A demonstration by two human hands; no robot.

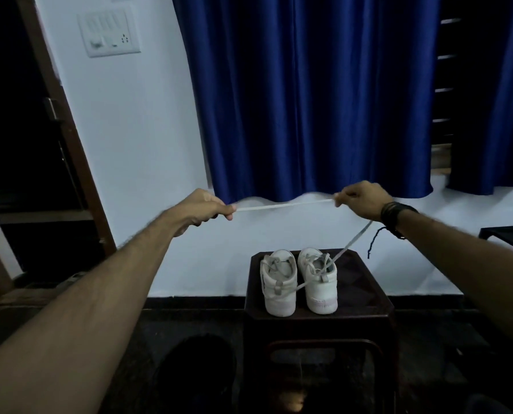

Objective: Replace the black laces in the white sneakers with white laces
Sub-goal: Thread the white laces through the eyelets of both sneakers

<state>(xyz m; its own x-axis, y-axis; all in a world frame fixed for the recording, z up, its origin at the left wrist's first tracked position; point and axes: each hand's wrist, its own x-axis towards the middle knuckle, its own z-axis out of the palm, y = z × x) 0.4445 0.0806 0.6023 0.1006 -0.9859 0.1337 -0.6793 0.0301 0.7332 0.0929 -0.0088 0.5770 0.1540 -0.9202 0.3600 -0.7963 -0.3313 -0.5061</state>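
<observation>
No readable brand or writing anywhere, everything's too dim and small to make out

Closest in, two bare forearms reach forward. The left hand (203, 209) has its fingers (230, 211) curled and pinching one end of a flat white lace (282, 206). The right hand (361, 200) pinches the same lace further along, so a stretch of it runs taut and nearly level between the two hands. There's a stack of dark bands (394, 213) on the right wrist, with a thin dark cord (374, 240) dangling off it.

From the right hand the lace slants down to the right sneaker (319, 282), where it's threaded through the top. The left sneaker (279, 283) sits just beside it, heels facing the camera. Both are white, smooth-looking high tops with rounded heels, and loose pale laces show in their openings.

They stand on a small dark desk (365, 282), glossy with cut corners.

Behind that there's a plain white wall, shiny blue curtains (309, 94) hanging in folds, a white switch plate (109, 32) upper left, and a brown door frame (67, 130)
</observation>
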